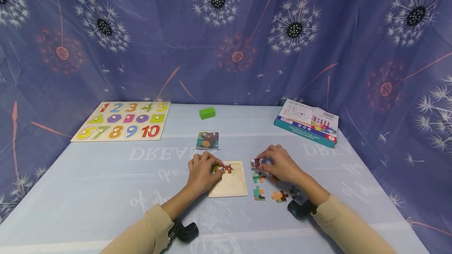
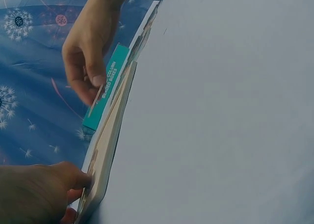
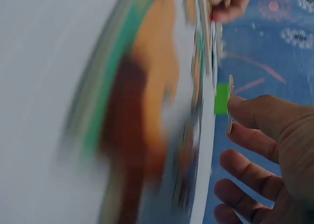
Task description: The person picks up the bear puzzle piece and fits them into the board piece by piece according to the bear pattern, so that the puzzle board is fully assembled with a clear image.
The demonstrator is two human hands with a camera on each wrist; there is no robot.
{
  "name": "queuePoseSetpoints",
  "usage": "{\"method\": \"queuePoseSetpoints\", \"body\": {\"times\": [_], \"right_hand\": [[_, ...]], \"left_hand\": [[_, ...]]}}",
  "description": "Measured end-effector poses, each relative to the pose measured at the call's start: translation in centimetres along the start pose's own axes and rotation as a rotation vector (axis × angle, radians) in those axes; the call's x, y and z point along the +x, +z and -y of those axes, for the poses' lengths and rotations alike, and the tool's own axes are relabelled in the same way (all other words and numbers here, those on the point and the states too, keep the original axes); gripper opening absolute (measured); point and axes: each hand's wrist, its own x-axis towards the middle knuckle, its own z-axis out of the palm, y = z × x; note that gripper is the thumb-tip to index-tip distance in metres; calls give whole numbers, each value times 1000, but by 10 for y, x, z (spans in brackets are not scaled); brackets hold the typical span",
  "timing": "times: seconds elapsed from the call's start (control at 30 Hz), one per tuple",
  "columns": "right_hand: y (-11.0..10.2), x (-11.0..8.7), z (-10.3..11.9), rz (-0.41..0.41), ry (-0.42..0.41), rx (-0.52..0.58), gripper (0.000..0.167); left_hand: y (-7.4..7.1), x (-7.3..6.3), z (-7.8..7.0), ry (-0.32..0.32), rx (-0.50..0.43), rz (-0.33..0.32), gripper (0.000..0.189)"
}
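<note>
A shallow wooden puzzle tray (image 1: 229, 187) lies in front of me, with bear-picture pieces (image 1: 227, 169) along its top edge. My left hand (image 1: 203, 172) is over the tray's upper left corner, thumb and forefinger curled about a puzzle piece (image 1: 214, 168) there. To the right of the tray, my right hand (image 1: 282, 166) pinches another puzzle piece (image 3: 230, 108) between thumb and forefinger, seen edge-on and raised off the table in the right wrist view. Loose puzzle pieces (image 1: 259, 193) lie below that hand, some partly hidden by it.
Behind the tray lies a bear picture card (image 1: 207, 140), with a green block (image 1: 207, 113) farther back. A number-and-shape board (image 1: 121, 121) is at the back left. A teal-edged box (image 1: 306, 122) sits at the back right, before a dandelion-print curtain (image 1: 169, 42).
</note>
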Motion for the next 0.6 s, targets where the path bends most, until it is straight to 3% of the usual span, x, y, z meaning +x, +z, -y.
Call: {"method": "queuePoseSetpoints", "body": {"times": [0.23, 0.6], "right_hand": [[19, 13, 26, 15, -50, -14, 26], [36, 20, 41, -18, -119, -68, 26]], "left_hand": [[0, 0, 0, -8, -10, 5, 14], [0, 0, 0, -16, -7, 5, 14]]}}
